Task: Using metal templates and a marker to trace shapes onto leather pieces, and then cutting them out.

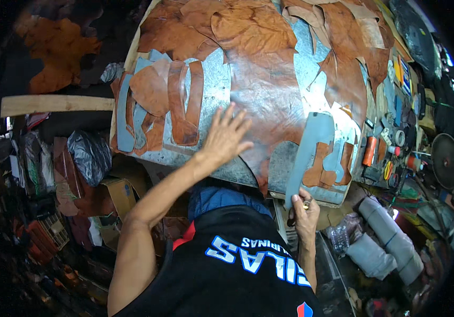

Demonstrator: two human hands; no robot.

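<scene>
My left hand (223,134), fingers spread, lies at the left edge of a large brown leather hide (266,84), partly over the grey metal tabletop (217,79). At the table's near right edge, my right hand (306,215) is closed on the lower end of a long flat grey pattern piece (309,150). That piece reaches away from me over the tabletop and the hide's right edge. Something small and gold-coloured shows at the right fingers; whether it is a ring or a tool I cannot tell. Small brown leather pieces (319,168) lie just right of the pattern piece.
Cut leather strips (177,100) and another long grey pattern piece (125,119) lie at the table's left. More hides (253,26) cover its far side. Tools and an orange cylinder (369,151) crowd the right. A wooden plank (58,104) juts out left, above a black plastic bag (89,157).
</scene>
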